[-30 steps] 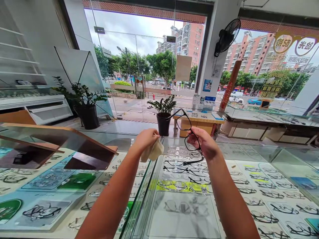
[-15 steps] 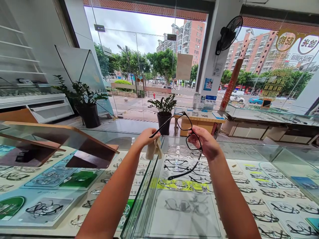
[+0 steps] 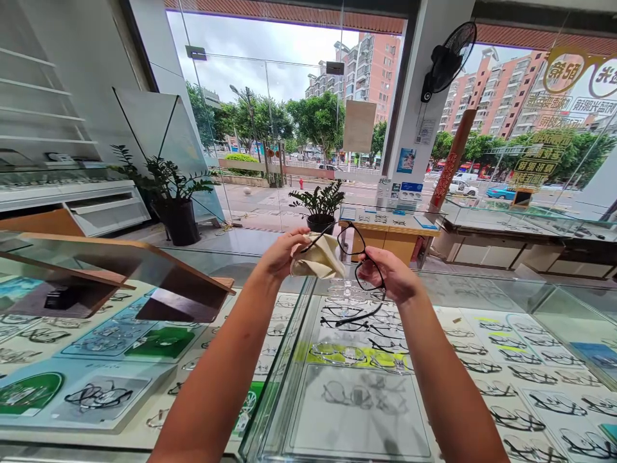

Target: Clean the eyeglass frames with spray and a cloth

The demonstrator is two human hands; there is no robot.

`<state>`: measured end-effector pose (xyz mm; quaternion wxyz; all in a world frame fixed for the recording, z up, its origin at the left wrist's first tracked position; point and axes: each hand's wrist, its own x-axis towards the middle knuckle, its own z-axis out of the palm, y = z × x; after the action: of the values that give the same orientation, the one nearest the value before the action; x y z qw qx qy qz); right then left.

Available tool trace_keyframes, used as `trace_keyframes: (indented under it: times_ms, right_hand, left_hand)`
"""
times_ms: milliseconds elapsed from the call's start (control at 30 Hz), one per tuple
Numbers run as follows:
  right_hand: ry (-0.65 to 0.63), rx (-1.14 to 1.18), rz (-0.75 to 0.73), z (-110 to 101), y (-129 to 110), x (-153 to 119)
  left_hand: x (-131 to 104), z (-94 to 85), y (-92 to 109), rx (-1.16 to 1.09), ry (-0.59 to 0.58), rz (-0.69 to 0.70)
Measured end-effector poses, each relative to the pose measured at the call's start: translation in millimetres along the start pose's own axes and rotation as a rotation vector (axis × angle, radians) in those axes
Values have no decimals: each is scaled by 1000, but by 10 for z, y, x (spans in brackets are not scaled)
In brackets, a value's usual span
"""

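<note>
Black-framed eyeglasses (image 3: pixel 365 252) are held up over the glass counter, their temples unfolded. My right hand (image 3: pixel 393 273) pinches the frame near the bridge and one lens rim. My left hand (image 3: pixel 284 254) is closed on a pale beige cleaning cloth (image 3: pixel 318 258), which spreads out below the fingers. One temple of the eyeglasses runs across the cloth to my left fingers. The other temple hangs free, curving down to the left above the display. Part of each hand's grip is hidden behind the fingers.
Beneath my hands is a glass display case (image 3: pixel 357 418) with rows of eyeglasses inside. A tilted wooden-edged stand (image 3: pixel 186 276) sits on the left. Farther off are potted plants (image 3: pixel 176 218), a wooden table (image 3: pixel 395 235) and a wall fan (image 3: pixel 448 61).
The cloth, earlier bunched and hanging below my left hand, is now raised and spread beside the temple. The eyeglasses have shifted slightly left with my right hand.
</note>
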<state>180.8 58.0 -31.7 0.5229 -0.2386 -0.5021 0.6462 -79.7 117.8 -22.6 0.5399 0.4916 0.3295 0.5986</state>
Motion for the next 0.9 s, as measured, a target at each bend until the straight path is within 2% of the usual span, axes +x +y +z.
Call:
trace_keyframes:
  times_ms: [100,233,333,433,567,700,800,900]
  right_hand:
    - [24,117,-35,-10,71,44]
    - [34,125,-103,3,135,82]
    - [-21,125,-122,25,168,83]
    - [-108,136,-88,66,181,62]
    - [-103,118,-51,125,156,27]
    - [-28,133,-107,129,94,15]
    - [36,180,-171,90,22,19]
    - [114,253,-204,46,-73,8]
  left_hand:
    - [-126,136,111,-179,-68,-62]
    - [-245,275,159,-343,-106,-198]
    - [-268,362,123,-404,-97,-267]
    - [-242,416,35,-444,-119,-260]
    - [-185,456,-118,-404,-152,-241]
    - [-160,534,-228,-339,-211,-239]
    - [-181,589,-276,-309,-283,-322]
    - [-224,588,-321,-191,-404,-422]
